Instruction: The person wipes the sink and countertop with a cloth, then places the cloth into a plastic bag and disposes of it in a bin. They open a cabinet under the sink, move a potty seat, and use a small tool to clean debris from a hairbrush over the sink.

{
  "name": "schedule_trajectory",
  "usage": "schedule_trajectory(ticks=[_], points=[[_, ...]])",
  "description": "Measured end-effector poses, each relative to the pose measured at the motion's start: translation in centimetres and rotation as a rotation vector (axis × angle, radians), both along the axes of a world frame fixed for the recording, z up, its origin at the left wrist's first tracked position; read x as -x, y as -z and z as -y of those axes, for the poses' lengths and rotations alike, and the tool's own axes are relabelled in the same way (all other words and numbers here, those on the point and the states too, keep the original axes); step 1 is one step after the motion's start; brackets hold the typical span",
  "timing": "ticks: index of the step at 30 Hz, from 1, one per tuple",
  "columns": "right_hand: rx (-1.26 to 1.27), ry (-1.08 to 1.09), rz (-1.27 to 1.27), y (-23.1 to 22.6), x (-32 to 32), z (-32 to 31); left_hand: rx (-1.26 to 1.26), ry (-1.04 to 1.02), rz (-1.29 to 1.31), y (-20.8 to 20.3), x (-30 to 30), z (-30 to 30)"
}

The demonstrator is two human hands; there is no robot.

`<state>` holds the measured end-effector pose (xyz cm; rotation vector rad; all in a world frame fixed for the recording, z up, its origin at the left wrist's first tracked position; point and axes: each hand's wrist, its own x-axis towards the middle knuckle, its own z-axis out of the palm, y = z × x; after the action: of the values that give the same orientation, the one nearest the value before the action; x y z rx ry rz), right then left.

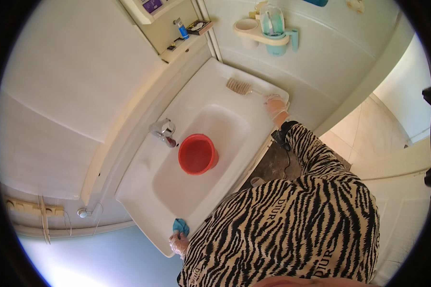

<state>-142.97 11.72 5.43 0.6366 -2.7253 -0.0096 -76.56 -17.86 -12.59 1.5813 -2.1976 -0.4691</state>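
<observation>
A blue cloth (180, 226) lies bunched under the fingers of my left hand (178, 243), which grips it at the near left corner of the white sink (153, 165). My right hand (276, 108) is at the sink's right end, its fingers closed at the end of the handle of a scrubbing brush (238, 86). The brush rests on the rim with its pale bristles showing. Both hands wear clear thin gloves. A red bucket (198, 154) stands in the basin below the chrome faucet (164, 131).
A wall holder (254, 35) with cups hangs beyond the sink's right end. Small shelves (177, 47) carry a blue tube (181, 28) and a dark box (199, 27). Hooks (33, 207) are on the left wall. A dark cord (287, 162) hangs below my right wrist.
</observation>
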Motion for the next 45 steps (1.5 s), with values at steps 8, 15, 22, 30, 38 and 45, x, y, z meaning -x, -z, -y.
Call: schedule_trajectory(ticks=[8,15,22,30,38,45], points=[[0.036,0.015,0.086,2.0,3.8,2.5,-0.009,-0.151,-0.104,0.3,-0.1,0.9],[-0.002,-0.057,0.024,0.9,0.3,3.6,0.037,-0.189,-0.067,4.0,-0.8,3.2],[0.356,-0.227,0.148,-1.7,-3.0,5.2,0.071,-0.222,-0.17,4.1,-1.3,3.2],[0.685,-0.403,0.199,-4.8,-9.8,3.5,0.13,-0.21,-0.079,1.5,-0.2,1.8],[0.862,-0.515,0.206,-6.8,-12.2,4.2,-0.192,-0.303,-0.615,4.7,-0.8,4.2],[0.897,-0.543,0.291,-7.4,-13.9,4.5,0.072,-0.113,-0.143,2.4,-1.3,3.1]])
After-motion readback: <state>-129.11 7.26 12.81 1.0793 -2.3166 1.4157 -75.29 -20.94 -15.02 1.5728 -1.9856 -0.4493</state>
